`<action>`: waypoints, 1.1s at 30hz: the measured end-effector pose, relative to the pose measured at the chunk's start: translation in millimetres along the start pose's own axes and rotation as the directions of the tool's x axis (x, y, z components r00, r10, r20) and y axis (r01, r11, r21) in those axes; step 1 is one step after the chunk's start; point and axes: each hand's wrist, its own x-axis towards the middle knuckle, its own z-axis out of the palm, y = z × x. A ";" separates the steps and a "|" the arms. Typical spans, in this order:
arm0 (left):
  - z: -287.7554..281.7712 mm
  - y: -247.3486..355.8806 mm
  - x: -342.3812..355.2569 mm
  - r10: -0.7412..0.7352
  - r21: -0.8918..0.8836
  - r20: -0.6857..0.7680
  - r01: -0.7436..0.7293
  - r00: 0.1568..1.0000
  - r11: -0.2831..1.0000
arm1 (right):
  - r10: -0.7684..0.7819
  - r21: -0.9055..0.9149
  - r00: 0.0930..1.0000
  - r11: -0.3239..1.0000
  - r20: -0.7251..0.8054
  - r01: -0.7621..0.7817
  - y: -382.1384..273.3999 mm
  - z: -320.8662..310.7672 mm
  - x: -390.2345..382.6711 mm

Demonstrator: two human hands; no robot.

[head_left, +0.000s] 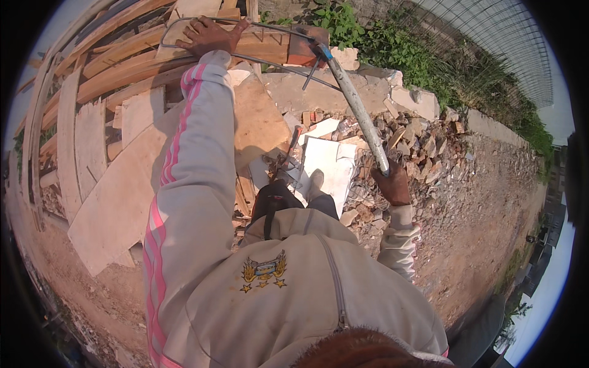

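Observation:
My left hand [211, 35] presses down on a bent steel rod [273, 67] with its fingers and thumb curled over it. The rod forms a long, narrow loop across a wooden beam [264, 46]. My right hand [392, 186] is closed round the near end of a long, worn white pipe handle [356, 101]. At its far end the handle has a blue band and a metal bending head [320, 54], which meets the rod by a reddish-brown block [300, 49]. Several nails stand up from the beam. The exact fit of the head on the rod is hard to make out.
Timber planks [132, 61] are stacked at the far left, with plywood sheets [132, 190] below. White board pieces [328, 165] lie by my feet. Broken rubble [423, 144] covers ground to the right. Green plants [399, 49] and a wire mesh fence [503, 43] stand beyond.

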 end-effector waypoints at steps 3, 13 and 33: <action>5.7 -0.1 -1.1 0.025 -0.084 -0.050 -0.030 0.998 0.996 | 0.084 -0.019 0.996 0.996 0.027 -0.083 -7.4 9.7 -9.5; 1.9 -2.5 -3.9 0.026 -0.111 -0.015 -0.027 1.000 0.993 | 0.074 -0.032 0.991 0.997 0.111 -0.071 17.2 -5.2 17.1; -80.2 -18.8 33.7 0.801 -0.204 0.084 -0.777 0.593 0.596 | -0.126 0.731 0.991 0.672 -0.050 0.122 -67.1 63.0 157.1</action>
